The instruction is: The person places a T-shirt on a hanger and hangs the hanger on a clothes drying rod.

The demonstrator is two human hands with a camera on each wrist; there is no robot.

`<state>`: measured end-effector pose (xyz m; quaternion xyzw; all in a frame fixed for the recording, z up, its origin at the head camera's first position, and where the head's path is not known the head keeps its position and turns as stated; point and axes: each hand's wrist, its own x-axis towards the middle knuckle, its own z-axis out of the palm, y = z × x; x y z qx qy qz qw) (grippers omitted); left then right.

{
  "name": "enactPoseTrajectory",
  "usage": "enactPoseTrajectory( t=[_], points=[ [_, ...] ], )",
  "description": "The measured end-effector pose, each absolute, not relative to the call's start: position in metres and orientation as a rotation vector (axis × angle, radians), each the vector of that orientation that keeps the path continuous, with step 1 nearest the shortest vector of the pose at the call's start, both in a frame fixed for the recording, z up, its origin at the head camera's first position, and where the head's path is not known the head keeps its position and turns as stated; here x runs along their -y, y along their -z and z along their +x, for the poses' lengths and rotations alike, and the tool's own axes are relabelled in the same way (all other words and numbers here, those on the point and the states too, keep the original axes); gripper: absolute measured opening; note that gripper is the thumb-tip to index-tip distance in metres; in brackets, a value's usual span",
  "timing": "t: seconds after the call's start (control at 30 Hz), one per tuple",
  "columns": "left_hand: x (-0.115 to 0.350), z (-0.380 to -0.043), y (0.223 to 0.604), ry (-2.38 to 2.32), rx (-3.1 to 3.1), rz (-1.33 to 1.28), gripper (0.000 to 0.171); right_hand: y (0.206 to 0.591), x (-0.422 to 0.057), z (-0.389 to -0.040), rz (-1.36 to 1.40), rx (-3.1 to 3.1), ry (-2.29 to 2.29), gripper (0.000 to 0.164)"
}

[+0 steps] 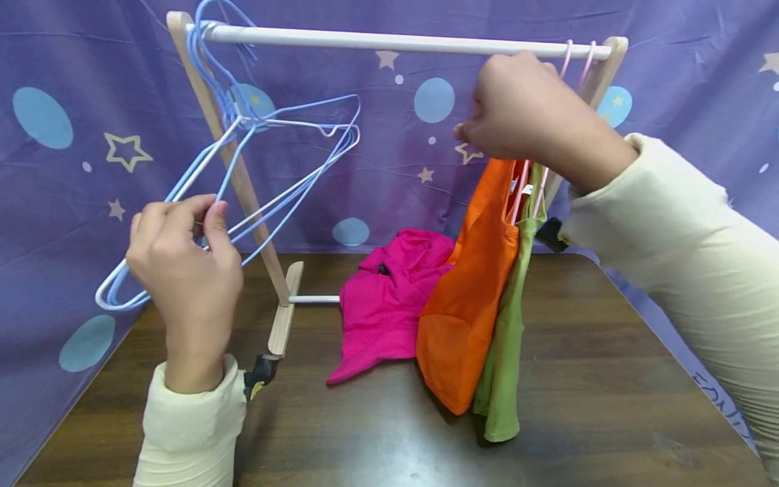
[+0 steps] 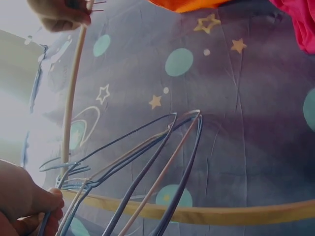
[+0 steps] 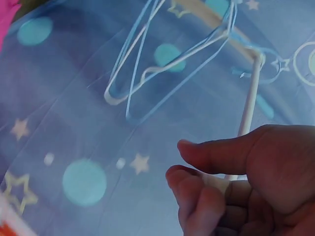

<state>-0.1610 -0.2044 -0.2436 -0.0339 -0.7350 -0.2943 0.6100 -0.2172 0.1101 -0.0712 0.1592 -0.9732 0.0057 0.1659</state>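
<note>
My left hand [image 1: 189, 260] pinches the side wire of a blue hanger [image 2: 157, 147] between thumb and fingers. This hanger belongs to a bunch of blue and white hangers [image 1: 243, 125] hooked at the left end of the rack's white rail [image 1: 389, 40]. My right hand [image 1: 517, 108] is raised in front of the rail's right part, its fingers loosely bent. The right wrist view shows a gap between thumb [image 3: 216, 153] and fingertips, with nothing held there. Below that hand hang an orange garment [image 1: 468, 318] and a green garment [image 1: 508, 352] on pink hangers [image 1: 520, 193].
A crumpled pink garment [image 1: 395, 304] lies on the brown wooden table [image 1: 341, 433], left of the orange one. The rack's wooden left post [image 1: 249, 193] stands behind the hanger bunch. A purple curtain [image 1: 402, 182] with stars and dots closes off the back.
</note>
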Motion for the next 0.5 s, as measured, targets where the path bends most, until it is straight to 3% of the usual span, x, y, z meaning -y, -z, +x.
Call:
enactPoseTrajectory(
  t=[0.27,0.5],
  points=[
    [0.203,-0.157,0.242,0.77,1.685,-0.059,0.023,0.087,-0.057,-0.219,0.544,2.8,-0.026,0.036],
    [0.198,-0.155,0.239,0.81,1.68,-0.06,0.022,0.108,-0.037,-0.227,0.606,2.842,-0.049,0.03]
  ],
)
